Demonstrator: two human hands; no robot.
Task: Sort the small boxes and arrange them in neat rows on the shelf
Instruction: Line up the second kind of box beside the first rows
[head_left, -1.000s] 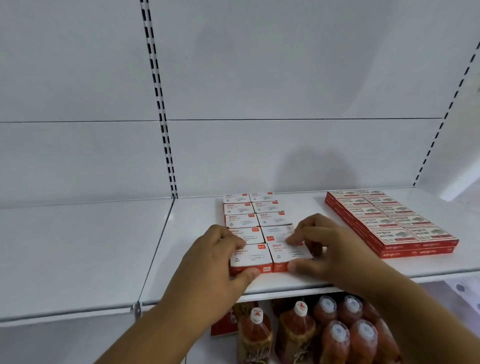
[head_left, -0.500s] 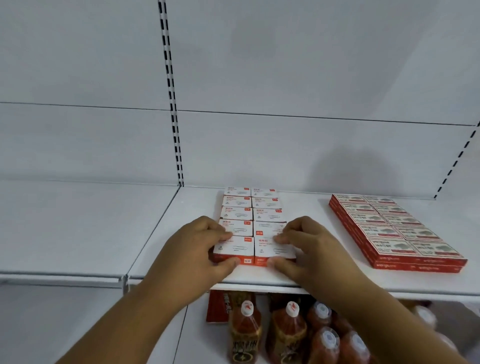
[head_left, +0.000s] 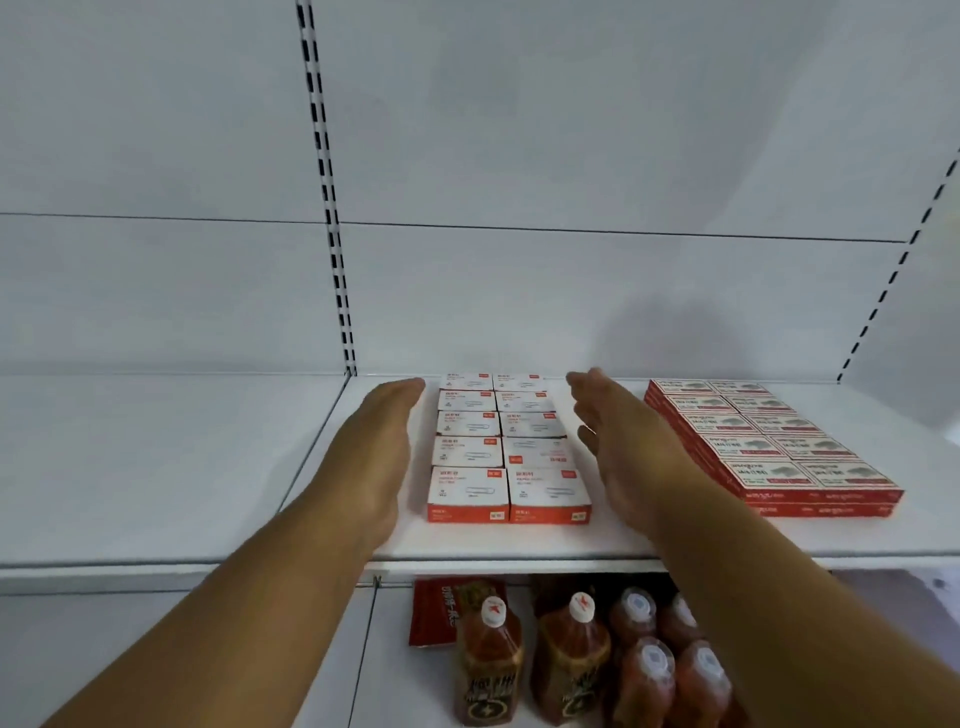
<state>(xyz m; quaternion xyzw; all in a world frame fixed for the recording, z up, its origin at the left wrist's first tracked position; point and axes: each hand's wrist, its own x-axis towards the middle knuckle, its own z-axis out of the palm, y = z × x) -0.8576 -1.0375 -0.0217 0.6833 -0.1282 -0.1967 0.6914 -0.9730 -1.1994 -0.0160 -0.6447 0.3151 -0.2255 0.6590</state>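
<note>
Small white-and-red boxes (head_left: 508, 447) set in two columns of five on the white shelf (head_left: 519, 543), block running lengthwise from near the front lip back to the rear wall. Each box lying flat, long side across the shelf, red front face toward the camera. Fourth box back in the right column turned the other way, red marks at its near edge.

Left hand (head_left: 382, 447) flat and released, fingers straight and together, stretched along the left flank of the block, just beside it; actual contact cannot be told. Right hand (head_left: 626, 441) likewise released, fingers straight, stretched along the right flank, slightly apart from the boxes. Nothing grasped by either.

Bare strip of shelf in front of the block up to the front edge. More bare shelf left of the left hand, up to the slotted upright (head_left: 332, 234). To the right, a double-layer stack of red boxes (head_left: 779, 452), near the right hand. Below the shelf, bottles (head_left: 571, 660) with white caps.
</note>
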